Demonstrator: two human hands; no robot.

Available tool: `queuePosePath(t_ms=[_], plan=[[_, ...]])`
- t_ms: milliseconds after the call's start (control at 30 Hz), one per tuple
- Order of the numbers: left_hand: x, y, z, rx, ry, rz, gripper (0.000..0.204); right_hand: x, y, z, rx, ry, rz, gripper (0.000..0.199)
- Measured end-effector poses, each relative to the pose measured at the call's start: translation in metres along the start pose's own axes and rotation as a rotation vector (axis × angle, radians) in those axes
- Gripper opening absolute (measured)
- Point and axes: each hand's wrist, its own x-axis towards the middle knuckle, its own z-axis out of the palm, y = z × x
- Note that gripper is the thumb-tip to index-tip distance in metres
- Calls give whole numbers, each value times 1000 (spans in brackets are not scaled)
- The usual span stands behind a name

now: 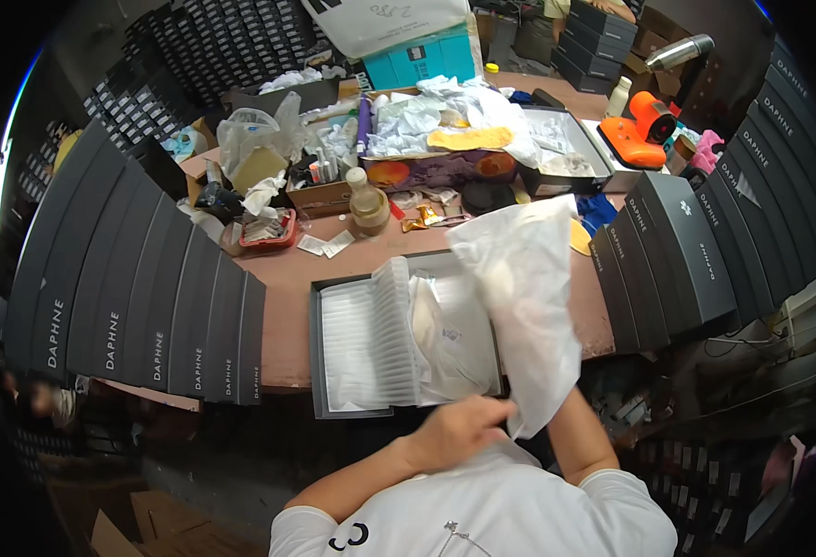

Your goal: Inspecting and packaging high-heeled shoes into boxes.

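A white translucent bag (528, 306) hangs upright above the right side of an open dark box (318, 371). Something pale shows dimly through it; its shape is too veiled to name. My left hand (463, 432) is at the bag's lower edge, slightly blurred, with its fingers closed on the bag. From below, my right forearm (582, 436) reaches up to the bag, which hides my right hand and its fingers. Inside the box stands a ribbed white foam sheet (397, 325), folded up near the middle. Beside that sheet lies a translucent wrapped item (440, 343).
Dark shoeboxes (148, 278) stand in a row at left, more boxes (677, 251) at right. Behind the open box are a glue bottle (368, 202), a red basket (270, 232), a carton of crumpled paper (426, 125) and an orange device (638, 135). Another person's arm (612, 7) shows at the far right.
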Motion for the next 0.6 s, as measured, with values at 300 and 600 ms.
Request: queuePosePath(t_ms=[300, 600], plan=[[6, -128, -30, 874, -677, -199, 31, -11, 125, -228, -1706, -55, -107, 37], [-1, -144, -17, 943, -606, -167, 13, 35, 79, -5, -1538, -379, -730, 20]])
